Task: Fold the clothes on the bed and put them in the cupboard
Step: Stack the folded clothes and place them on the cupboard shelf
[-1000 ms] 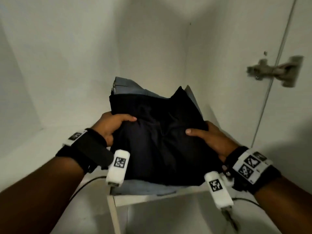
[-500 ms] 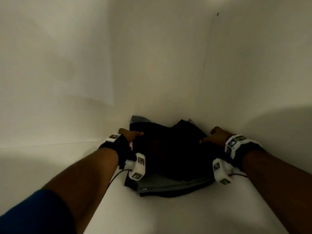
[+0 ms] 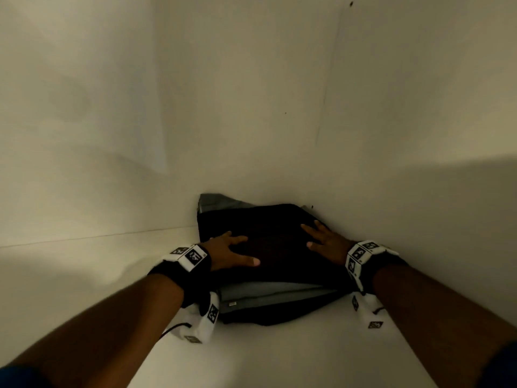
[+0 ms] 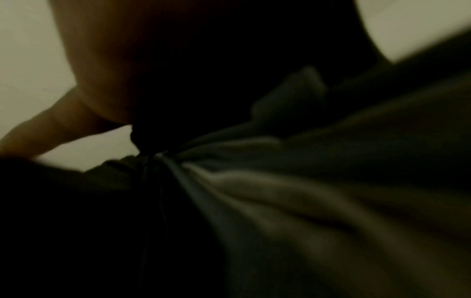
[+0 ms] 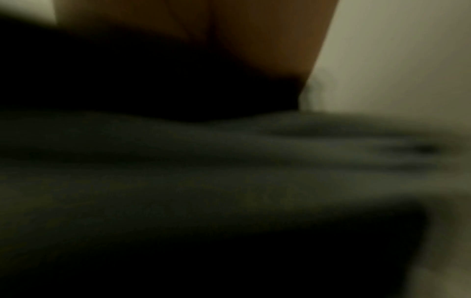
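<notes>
A: Which step is in hand?
B: The folded clothes stack is pressed flat into the cupboard shelf corner by the left hand and right hand, fingers spread, nothing gripped.
A: Next?
B: Probably, both hands are to be withdrawn.

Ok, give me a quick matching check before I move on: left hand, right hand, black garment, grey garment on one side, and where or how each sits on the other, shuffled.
Column A:
1. left hand
2. right hand
3. black garment
4. grey garment

Column B:
a. top of the stack, under both palms
b. flat on the stack's right side, fingers spread
c. lower layer, edge showing at the front
d. flat on the stack's left side, fingers spread

Pairs: 1-d, 2-b, 3-a, 4-c
</notes>
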Demonstrator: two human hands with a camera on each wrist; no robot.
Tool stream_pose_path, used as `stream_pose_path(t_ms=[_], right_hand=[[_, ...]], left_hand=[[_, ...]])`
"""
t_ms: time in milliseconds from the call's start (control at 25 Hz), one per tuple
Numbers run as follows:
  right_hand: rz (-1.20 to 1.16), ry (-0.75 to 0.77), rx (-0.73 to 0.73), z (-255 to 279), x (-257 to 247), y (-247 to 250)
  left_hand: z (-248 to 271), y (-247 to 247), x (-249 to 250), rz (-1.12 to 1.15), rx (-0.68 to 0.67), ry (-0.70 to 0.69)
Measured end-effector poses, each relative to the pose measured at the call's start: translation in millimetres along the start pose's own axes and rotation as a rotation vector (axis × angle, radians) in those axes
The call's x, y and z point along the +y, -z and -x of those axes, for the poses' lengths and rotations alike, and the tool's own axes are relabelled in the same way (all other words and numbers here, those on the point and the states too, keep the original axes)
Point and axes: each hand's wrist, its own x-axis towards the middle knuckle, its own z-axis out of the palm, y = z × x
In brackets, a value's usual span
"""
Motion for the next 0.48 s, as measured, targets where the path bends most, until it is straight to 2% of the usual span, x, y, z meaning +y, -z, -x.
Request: stream_pose_path(t_ms=[160, 200, 320, 400, 480], right_hand=[[-0.062, -0.021, 0.052, 43.7, -21.7, 6.4], [-0.102, -0.020, 0.057, 62.8, -23.0, 6.0], [-0.164, -0.024, 0.081, 138.6, -20.7, -1.0], [-0.184, -0.062, 0.183, 199.4, -12.2, -14.6], [-0.218, -0.129, 0.244, 265.1, -1.4, -37.5]], left_hand=[[29.2, -17.9, 32.4, -0.276, 0.282, -0.028], [40.6, -25.5, 42.3, -0.351, 0.313, -0.059], [72.5, -57.1, 76.4, -0.443, 0.267, -0.220], [96.5, -96.5, 106.7, -0.391, 0.247, -0.347], [123.6, -142.6, 133.6, -0.275, 0.302, -0.439]])
